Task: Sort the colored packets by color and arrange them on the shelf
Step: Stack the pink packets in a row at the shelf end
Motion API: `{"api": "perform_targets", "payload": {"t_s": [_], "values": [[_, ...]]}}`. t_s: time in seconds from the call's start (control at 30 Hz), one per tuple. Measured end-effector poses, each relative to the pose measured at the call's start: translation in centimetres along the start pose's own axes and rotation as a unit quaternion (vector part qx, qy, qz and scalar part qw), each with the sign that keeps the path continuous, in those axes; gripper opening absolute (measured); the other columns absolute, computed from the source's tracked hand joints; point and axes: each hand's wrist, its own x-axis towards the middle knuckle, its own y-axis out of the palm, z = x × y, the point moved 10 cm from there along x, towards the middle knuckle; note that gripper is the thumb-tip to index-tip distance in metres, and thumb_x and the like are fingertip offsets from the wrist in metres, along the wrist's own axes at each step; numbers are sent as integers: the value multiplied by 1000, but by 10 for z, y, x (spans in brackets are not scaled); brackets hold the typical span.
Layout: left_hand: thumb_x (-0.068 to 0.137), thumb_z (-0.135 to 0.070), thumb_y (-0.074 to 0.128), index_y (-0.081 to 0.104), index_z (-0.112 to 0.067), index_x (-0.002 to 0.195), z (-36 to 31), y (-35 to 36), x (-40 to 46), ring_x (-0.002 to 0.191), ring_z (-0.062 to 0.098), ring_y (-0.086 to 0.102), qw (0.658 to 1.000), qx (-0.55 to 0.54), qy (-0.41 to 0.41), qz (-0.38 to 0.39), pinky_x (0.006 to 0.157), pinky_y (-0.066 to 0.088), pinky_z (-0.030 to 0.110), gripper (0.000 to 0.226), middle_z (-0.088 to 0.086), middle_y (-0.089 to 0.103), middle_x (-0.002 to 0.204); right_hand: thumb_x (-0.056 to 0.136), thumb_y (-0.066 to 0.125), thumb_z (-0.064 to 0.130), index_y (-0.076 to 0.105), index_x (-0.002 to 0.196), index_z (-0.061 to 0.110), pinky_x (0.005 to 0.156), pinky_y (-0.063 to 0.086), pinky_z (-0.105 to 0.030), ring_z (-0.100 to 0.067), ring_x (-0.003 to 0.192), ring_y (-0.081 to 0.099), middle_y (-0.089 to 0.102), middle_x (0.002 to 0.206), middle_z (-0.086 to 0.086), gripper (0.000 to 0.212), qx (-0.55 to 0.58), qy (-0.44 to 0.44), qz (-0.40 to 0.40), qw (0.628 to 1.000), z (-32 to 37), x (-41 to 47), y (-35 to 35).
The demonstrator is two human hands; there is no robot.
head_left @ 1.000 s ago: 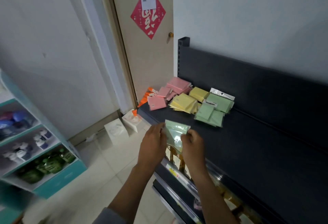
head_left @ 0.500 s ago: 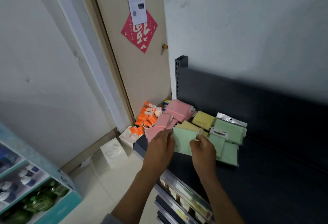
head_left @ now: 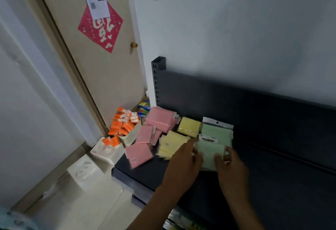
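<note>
Fingers of both hands, left hand point(head_left: 183, 164) and right hand point(head_left: 230, 166), pinch the green packet point(head_left: 209, 154) by its near corners; green pile point(head_left: 218, 135) lies just beyond.

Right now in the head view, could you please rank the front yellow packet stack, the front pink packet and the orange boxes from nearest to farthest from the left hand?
1. Front yellow packet stack, just beyond the left hand.
2. Front pink packet, at the shelf's left end.
3. Orange boxes, off the shelf by the door.
</note>
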Motion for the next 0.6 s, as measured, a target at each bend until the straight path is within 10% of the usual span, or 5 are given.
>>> {"api": "perform_targets", "payload": {"t_s": [0.27,0.6], "values": [[101,-37,50,36,-27,152,-11,20,-7,125,15,51,993,-10,60,103,106,44,28,54,-5,40,152,99,60,34,52,141,18,81,47,-28,-13,100,55,55,125,-5,46,-84,23,-82,993,1,-3,-3],[96,-25,57,58,-27,123,56,-77,3,106,7,53,996,-31,69,38,86,50,28,27,-11,49,120,98,64,25,59,130,17,87,47,-29,-16,93,52,39,123,-3,34,-98,28,-179,979,44,-34,10]]}}
